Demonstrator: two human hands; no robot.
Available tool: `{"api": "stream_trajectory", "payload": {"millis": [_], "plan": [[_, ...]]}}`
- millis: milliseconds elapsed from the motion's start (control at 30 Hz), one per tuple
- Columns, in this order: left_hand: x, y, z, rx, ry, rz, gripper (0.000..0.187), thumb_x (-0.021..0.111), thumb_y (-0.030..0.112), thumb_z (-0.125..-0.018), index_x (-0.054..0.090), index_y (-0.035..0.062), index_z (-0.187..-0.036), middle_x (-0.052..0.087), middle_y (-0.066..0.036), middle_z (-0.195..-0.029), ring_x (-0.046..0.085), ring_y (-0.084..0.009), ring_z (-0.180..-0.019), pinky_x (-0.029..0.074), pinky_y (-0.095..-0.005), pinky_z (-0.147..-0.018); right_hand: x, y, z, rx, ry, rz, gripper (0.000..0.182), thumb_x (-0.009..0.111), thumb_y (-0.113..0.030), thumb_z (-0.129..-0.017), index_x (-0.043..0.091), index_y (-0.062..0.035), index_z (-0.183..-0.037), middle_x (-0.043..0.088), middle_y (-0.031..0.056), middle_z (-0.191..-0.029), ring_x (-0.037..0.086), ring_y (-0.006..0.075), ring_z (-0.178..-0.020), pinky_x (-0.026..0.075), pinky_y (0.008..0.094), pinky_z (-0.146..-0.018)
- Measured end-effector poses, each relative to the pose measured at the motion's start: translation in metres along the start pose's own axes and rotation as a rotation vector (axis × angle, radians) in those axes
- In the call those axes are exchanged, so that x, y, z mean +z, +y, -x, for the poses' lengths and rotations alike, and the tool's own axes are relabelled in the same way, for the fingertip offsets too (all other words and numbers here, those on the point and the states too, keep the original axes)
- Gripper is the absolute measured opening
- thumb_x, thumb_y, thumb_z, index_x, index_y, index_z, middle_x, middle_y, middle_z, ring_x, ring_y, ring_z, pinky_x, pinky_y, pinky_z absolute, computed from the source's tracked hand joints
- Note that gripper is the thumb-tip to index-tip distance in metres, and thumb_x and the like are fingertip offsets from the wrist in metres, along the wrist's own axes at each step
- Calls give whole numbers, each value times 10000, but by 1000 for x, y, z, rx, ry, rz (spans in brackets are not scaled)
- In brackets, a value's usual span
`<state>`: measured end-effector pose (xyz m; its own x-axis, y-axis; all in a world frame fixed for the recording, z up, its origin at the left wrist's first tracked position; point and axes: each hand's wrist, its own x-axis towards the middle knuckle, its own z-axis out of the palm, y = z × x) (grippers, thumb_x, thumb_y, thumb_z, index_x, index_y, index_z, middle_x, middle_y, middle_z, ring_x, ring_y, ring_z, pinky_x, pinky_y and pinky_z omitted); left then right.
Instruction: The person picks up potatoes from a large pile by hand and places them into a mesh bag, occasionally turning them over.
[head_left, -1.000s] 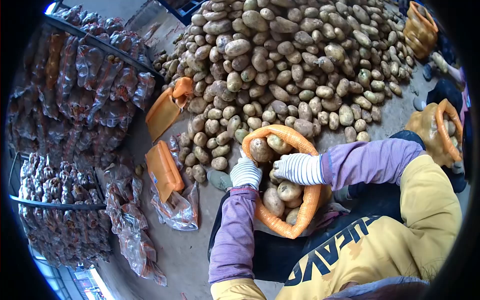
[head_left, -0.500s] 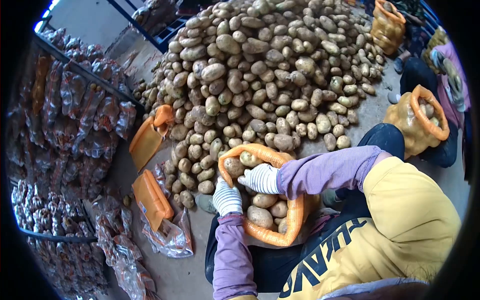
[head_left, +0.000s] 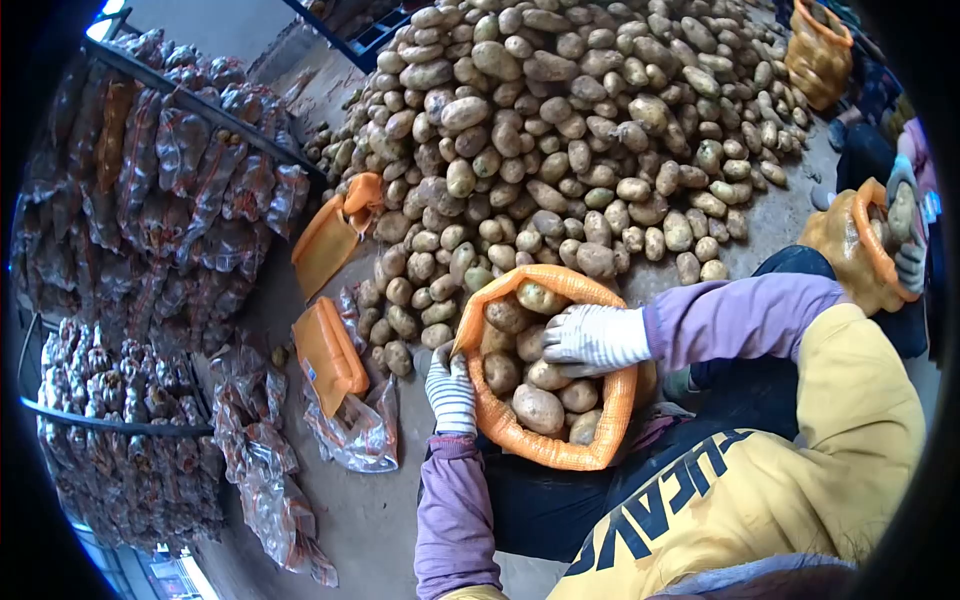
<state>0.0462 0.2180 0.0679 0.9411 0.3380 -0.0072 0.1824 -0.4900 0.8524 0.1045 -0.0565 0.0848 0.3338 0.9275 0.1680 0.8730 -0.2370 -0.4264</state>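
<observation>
You are wearing a yellow shirt (head_left: 800,430) with dark lettering, and purple sleeves (head_left: 455,520) are covering your forearms. Your hands are working apart, both in striped gloves. Your left hand (head_left: 450,392) is clamping the left side of the rim of an open orange bag (head_left: 617,415), which is standing in front of you. Your right hand (head_left: 597,338) is reaching inside the rim and resting on the potatoes (head_left: 538,409); you cannot tell whether its fingers are closing on one. The potatoes are sitting below the rim, around and beneath that hand.

To the left of the bag, a folded sack (head_left: 330,355) is lying on the floor (head_left: 350,525), partly over clear plastic (head_left: 365,440). Just beyond it, another sack (head_left: 325,245) is lying near the pile (head_left: 560,110), a broad heap of loose potatoes that is spreading out ahead of you.

On your right, a co-worker's gloved hand (head_left: 910,262) is holding a potato (head_left: 902,213) over a second bag (head_left: 835,238). Farther back, a third bag (head_left: 818,58) is standing beside the pile. On your far left, plastic-wrapped bundles (head_left: 185,190) are filling metal racks (head_left: 205,103).
</observation>
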Motion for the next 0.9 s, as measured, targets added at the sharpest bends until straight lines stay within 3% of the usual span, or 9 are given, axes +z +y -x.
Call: {"api": "stream_trajectory", "payload": {"millis": [33,167,233,300,567,700,767,833,900], "plan": [[4,0,0,-54,-8,135,211,522,51,-967,625,7,-1145,691,-129,-1017,622,-190,-914,494,-319,-870,-4,2,9,-218,222,39,316,640,-388,-856,645,-76,-907,642,106,-904,612,309,-912,478,440,-858],[12,-3,-6,-167,-19,281,189,508,50,-986,604,-13,-1136,661,-109,-1033,600,-171,-920,493,-297,-868,-50,-6,69,-341,-195,98,319,632,-396,-851,616,-80,-808,612,75,-833,599,282,-857,458,426,-883],[14,14,-1,-232,-61,426,154,528,53,-975,603,-9,-1096,650,-96,-1008,589,-155,-893,502,-290,-836,-58,-10,88,-314,-169,182,257,617,-344,-849,605,-92,-803,604,64,-819,601,269,-846,462,416,-872],[23,13,7,6,-149,156,152,528,58,-968,601,2,-1089,643,-84,-993,580,-144,-878,502,-282,-810,-77,-24,98,-274,-196,298,102,575,-222,-833,577,-125,-800,582,37,-786,601,234,-830,473,379,-847],[60,32,23,20,-166,236,136,567,46,-948,622,14,-1068,636,-44,-976,558,-125,-890,474,-259,-833,-78,-19,112,-24,-253,215,215,659,-340,-804,624,-136,-860,603,39,-772,620,252,-842,494,402,-749],[23,25,26,-224,-106,463,149,570,64,-945,621,4,-1071,638,-66,-990,566,-134,-853,494,-279,-799,-94,-31,88,-20,-249,162,269,665,-391,-815,635,-131,-876,620,50,-788,630,272,-738,505,416,-712],[24,15,24,-164,-115,415,151,577,63,-944,622,5,-1075,649,-78,-969,574,-140,-852,497,-285,-802,-89,-30,65,80,-356,173,263,653,-370,-814,635,-124,-908,626,63,-809,616,273,-621,505,399,-654],[30,20,21,-59,-113,199,148,585,63,-941,627,8,-1071,662,-99,-955,586,-155,-852,500,-296,-811,-59,-28,57,-32,-102,523,238,621,-308,-816,622,-113,-953,626,56,-824,628,249,-657,507,387,-662],[31,15,22,-50,-107,216,147,585,61,-942,634,10,-1071,671,-111,-960,603,-172,-863,501,-312,-825,-37,-19,30,-13,62,480,215,585,-251,-820,604,-101,-973,618,45,-859,637,218,-739,513,385,-690]]}}
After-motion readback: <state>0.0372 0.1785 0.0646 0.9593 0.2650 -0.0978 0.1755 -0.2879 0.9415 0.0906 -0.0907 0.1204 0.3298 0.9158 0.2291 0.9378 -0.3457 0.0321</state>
